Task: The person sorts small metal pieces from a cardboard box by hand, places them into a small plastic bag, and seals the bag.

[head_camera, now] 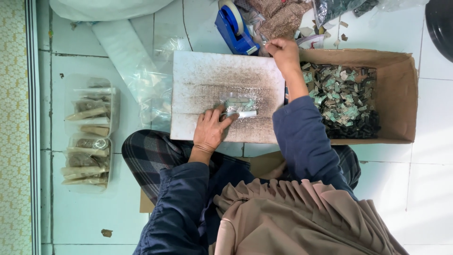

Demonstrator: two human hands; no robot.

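Head view showed the left hand (209, 128) pressing its fingers flat on a small clear packet (239, 106) at board (203, 80) centre; it looked light, limp, slippery, best pinched at an edge. At one o'clock, the right hand (283, 52) was clenched near the tape dispenser (234, 27).

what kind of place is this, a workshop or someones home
Probably a home floor used for hand packing: pale floor tiles, a cardboard box of small packets, a blue tape dispenser and a worn white board.
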